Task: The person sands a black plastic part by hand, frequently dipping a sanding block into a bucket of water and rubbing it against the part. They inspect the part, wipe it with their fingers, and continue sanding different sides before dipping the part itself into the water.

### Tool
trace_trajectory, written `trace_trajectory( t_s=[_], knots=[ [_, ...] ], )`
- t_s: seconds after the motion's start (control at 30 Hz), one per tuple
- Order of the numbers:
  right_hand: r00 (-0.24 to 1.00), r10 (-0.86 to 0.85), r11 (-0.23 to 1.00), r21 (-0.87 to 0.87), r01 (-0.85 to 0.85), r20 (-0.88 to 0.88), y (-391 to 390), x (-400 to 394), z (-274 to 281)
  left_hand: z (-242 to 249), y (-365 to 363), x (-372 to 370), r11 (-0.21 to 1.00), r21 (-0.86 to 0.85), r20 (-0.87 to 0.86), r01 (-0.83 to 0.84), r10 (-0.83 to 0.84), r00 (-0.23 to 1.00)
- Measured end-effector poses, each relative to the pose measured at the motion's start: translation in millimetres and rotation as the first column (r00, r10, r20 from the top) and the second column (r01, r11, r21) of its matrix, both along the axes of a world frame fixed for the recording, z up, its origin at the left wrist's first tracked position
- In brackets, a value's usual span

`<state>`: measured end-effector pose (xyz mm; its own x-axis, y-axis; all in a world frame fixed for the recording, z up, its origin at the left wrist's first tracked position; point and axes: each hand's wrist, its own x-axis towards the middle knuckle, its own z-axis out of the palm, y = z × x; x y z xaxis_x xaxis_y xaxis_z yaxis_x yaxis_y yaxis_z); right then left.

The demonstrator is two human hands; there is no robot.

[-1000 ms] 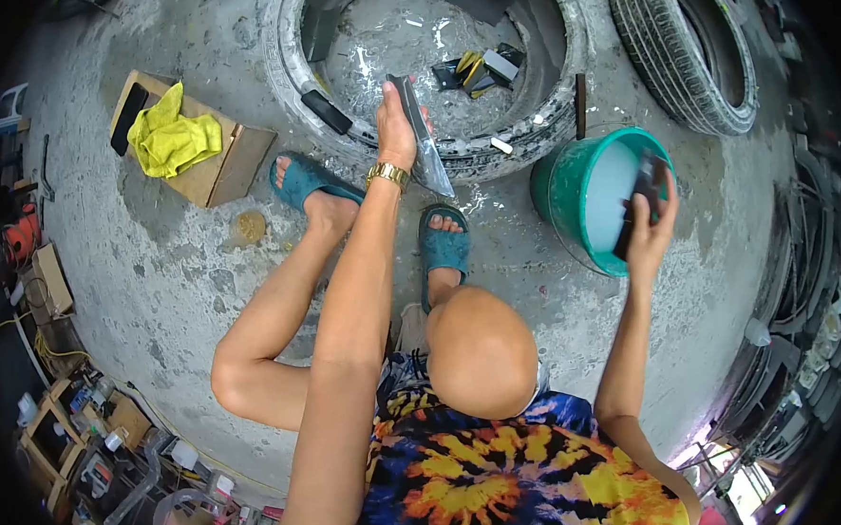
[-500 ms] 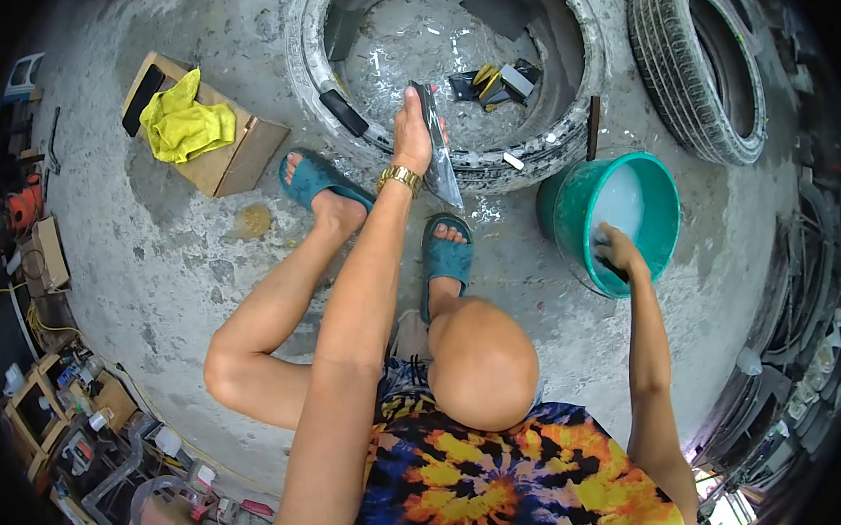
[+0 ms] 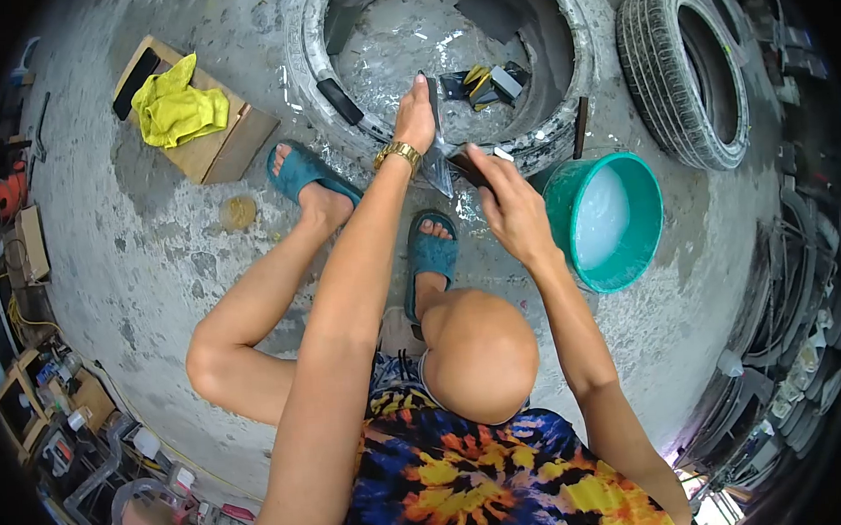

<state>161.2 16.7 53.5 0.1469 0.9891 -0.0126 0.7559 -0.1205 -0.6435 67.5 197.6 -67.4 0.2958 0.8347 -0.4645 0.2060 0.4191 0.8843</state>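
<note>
My left hand [image 3: 414, 122], with a gold watch at the wrist, is closed on a dark glossy panel [image 3: 438, 174]. The panel stands nearly edge-on and tapers toward a wet, shiny lower end; its exact kind cannot be made out. From the right, my right hand [image 3: 515, 205] grips a dark flat pad [image 3: 467, 169], and the pad's end meets the panel or lies just over it. Beside that hand stands a green bucket [image 3: 656, 198] with cloudy whitish water [image 3: 601, 220]. Both hands are above the near edge of a tire [image 3: 306, 40] lying flat.
Inside the tire lie small black and yellow packets [image 3: 479, 84] and dark sheets [image 3: 493, 11]. A yellow cloth [image 3: 179, 109] drapes over a wooden box [image 3: 234, 149] at left. Another tire [image 3: 653, 70] leans at right. Shelves with tools [image 3: 77, 414] line the lower left.
My right hand has come out of the bucket and moved left with the dark pad to the panel. My left hand still holds the panel; the view has shifted slightly.
</note>
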Motion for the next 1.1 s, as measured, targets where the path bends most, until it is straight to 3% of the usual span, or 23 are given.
trace_trajectory(
  t_s=[0.03, 0.17, 0.27, 0.33, 0.4, 0.47, 0.53, 0.57, 0.63, 0.73, 0.77, 0.8, 0.87, 1.0, 1.07, 1.1],
  knots=[
    [0.991, 0.072, 0.997, 0.015, -0.074, 0.111, 5.2, -1.8, -7.0, -1.2, 0.3, 0.4, 0.999, 0.041, -0.005, 0.001, -0.001, 1.0],
    [0.989, 0.033, 0.999, 0.031, -0.038, 0.146, 12.9, -7.4, -17.2, 5.0, 2.6, -2.7, 0.999, -0.025, 0.038, -0.021, 0.022, 0.999],
    [0.984, 0.049, 0.996, 0.067, -0.061, 0.169, 8.8, -8.5, -28.7, 19.1, -6.1, -3.7, 0.994, -0.06, -0.043, 0.088, -0.091, 0.995],
    [0.958, 0.094, 0.983, 0.127, -0.132, 0.269, 11.7, -13.7, -25.6, 30.5, -6.5, -0.2, 0.994, 0.105, -0.153, 0.028, -0.011, 0.988],
    [0.959, 0.045, 0.989, 0.123, -0.082, 0.28, 4.7, -18.0, -30.0, 12.7, -1.7, -0.9, 0.997, 0.01, -0.099, 0.08, -0.079, 0.992],
    [0.956, 0.021, 0.993, 0.106, -0.054, 0.291, -7.0, -21.1, -30.5, 13.6, 2.1, -0.8, 0.994, -0.101, 0.055, 0.036, -0.031, 0.998],
    [0.95, -0.021, 0.993, 0.115, -0.016, 0.312, -12.6, -28.7, -28.4, 23.5, -1.0, -1.7, 0.993, -0.029, -0.019, 0.11, -0.111, 0.994],
    [0.975, -0.002, 0.99, 0.137, -0.029, 0.224, -24.8, -33.7, -22.4, 29.0, -3.1, 0.8, 0.996, 0.053, -0.079, 0.073, -0.068, 0.995],
    [0.972, -0.036, 0.992, 0.128, 0.006, 0.234, -7.8, -28.4, -31.9, 28.5, -4.3, -1.0, 0.992, 0.119, -0.145, 0.047, -0.029, 0.989],
    [0.962, -0.109, 0.988, 0.138, 0.076, 0.249, 13.0, -25.4, -38.6, 15.7, 1.3, -2.6, 0.988, -0.147, 0.062, 0.041, -0.032, 0.998],
    [0.956, -0.107, 0.988, 0.139, 0.071, 0.273, 3.6, -30.4, -36.9, 7.3, 1.9, -2.7, 0.987, -0.106, -0.063, 0.122, -0.129, 0.99],
    [0.948, -0.104, 0.987, 0.153, 0.06, 0.302, -2.3, -33.4, -33.3, -5.2, 1.3, 2.7, 0.998, -0.023, -0.017, 0.062, -0.063, 0.998],
    [0.967, -0.046, 0.995, 0.103, 0.021, 0.252, -9.7, -31.9, -26.4, 13.3, -3.8, 2.8, 0.993, 0.111, -0.108, 0.051, -0.039, 0.993],
    [0.958, -0.14, 0.983, 0.153, 0.103, 0.25, 18.3, -27.3, -41.6, 7.0, 0.4, -1.7, 0.994, -0.11, 0.067, 0.017, -0.01, 0.998],
    [0.954, -0.122, 0.98, 0.184, 0.073, 0.275, -1.2, -35.4, -37.8, 17.3, -4.1, -1.9, 0.999, 0.002, 0.04, 0.036, -0.036, 0.999],
    [0.967, -0.086, 0.994, 0.082, 0.068, 0.241, -21.9, -41.5, -28.3, -17.2, 0.0, 6.9, 1.0, 0.001, -0.013, 0.01, -0.01, 1.0]
  ],
)
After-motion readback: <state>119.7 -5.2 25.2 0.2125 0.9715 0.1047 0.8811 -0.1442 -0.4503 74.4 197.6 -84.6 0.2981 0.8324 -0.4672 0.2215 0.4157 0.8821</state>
